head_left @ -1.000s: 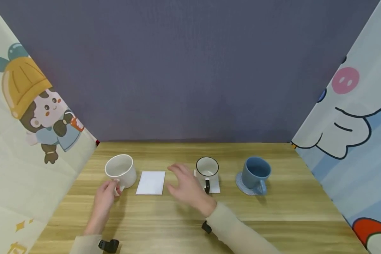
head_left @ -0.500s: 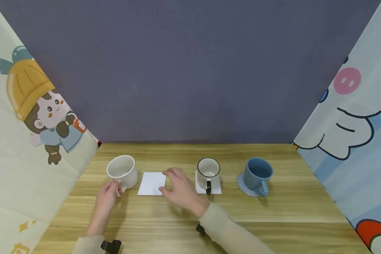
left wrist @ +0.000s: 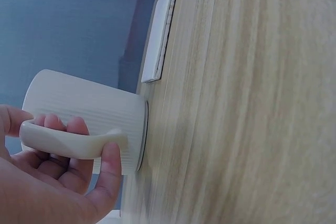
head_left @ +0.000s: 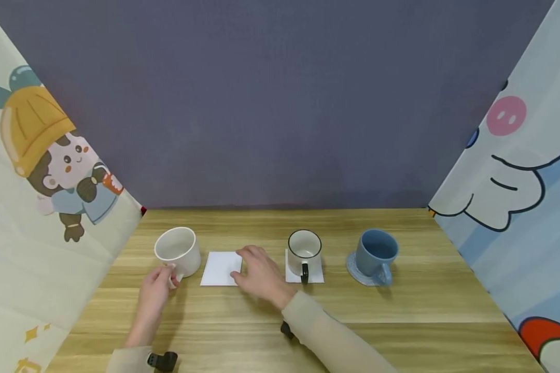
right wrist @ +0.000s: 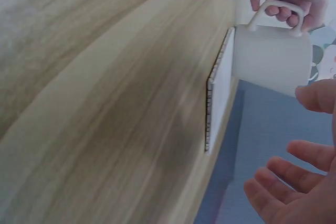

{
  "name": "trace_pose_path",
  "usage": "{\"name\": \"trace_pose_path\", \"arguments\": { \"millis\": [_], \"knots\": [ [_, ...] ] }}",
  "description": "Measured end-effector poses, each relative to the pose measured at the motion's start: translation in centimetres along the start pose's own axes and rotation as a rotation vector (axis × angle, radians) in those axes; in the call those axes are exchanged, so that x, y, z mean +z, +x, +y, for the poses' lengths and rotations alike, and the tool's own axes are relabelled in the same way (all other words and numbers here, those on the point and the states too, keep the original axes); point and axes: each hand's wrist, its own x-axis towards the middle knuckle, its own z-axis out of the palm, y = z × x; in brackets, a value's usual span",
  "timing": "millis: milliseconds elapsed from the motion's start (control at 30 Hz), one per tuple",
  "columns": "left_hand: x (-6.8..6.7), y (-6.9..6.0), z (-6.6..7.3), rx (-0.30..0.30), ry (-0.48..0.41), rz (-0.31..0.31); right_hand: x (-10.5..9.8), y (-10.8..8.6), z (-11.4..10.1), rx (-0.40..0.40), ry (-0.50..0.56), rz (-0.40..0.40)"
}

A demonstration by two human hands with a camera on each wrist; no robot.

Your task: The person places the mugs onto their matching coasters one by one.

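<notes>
My left hand (head_left: 156, 290) grips the handle of a wide white mug (head_left: 175, 251) at the left of the table. In the left wrist view the fingers curl through the handle of this upright, finely ribbed mug (left wrist: 79, 95). To its right lies a white square coaster (head_left: 219, 269), whose ridged edge shows in the right wrist view. My right hand (head_left: 261, 274) hovers at the coaster's right edge, holding nothing. Its thumb and fingers are spread apart in the right wrist view, clear of the coaster (right wrist: 223, 95).
A white mug with a black rim and handle (head_left: 304, 246) stands on another white square coaster (head_left: 318, 274). Farther right, a blue mug (head_left: 377, 254) stands on a round bluish coaster (head_left: 354, 272). A dark panel (head_left: 280, 114) rises behind the wooden table (head_left: 401, 331).
My right hand has moved left, from between the bare coaster and the black-rimmed mug to the coaster's right edge. The left hand still grips the white mug's handle in the same place.
</notes>
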Motion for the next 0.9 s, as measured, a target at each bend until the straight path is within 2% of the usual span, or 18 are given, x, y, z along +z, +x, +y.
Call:
{"name": "trace_pose_path", "arguments": {
  "millis": [233, 367, 600, 733, 900],
  "knots": [
    [0.4, 0.1, 0.0, 0.009, 0.005, -0.005, 0.8, 0.9, 0.4, 0.047, -0.047, -0.089],
    [0.4, 0.1, -0.1, 0.015, 0.018, 0.015, 1.2, 1.5, 0.2, 0.063, -0.064, -0.150],
    [0.4, 0.4, -0.1, 0.018, 0.002, 0.017, 2.0, 2.3, 0.4, 0.101, -0.116, -0.204],
    [0.4, 0.3, -0.2, 0.024, 0.003, 0.013, 2.4, 2.4, 0.7, 0.090, -0.164, -0.231],
    [0.3, 0.2, -0.3, 0.029, -0.003, 0.016, 2.9, 2.4, 1.1, 0.038, -0.249, -0.256]
  ]
}}
